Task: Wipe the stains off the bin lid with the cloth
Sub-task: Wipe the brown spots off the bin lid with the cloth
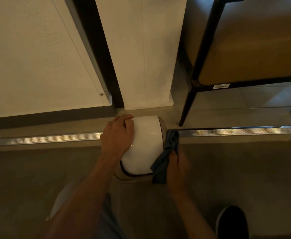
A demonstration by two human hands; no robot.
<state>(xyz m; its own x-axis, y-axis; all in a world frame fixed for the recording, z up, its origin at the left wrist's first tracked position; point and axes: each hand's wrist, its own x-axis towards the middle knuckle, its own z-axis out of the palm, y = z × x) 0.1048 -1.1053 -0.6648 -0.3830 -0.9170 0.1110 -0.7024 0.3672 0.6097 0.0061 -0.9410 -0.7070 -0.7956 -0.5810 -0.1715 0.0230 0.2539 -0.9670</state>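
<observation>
A glossy white domed bin lid [145, 145] tops a beige bin [132, 192] on the floor, seen from above. My left hand [118, 134] rests on the lid's left side, fingers curled over its far edge, gripping it. My right hand [176, 167] is closed on a dark blue cloth [167, 154] and presses it against the lid's right edge. Part of the cloth hangs down below my hand. No stains can be made out on the white surface in this dim light.
A metal floor strip [236, 131] runs left to right behind the bin. A white wall panel [141, 52] and dark door frame [99, 49] stand beyond. A black-legged chair [193, 94] with tan seat is at upper right. My dark shoe [231, 221] is at lower right.
</observation>
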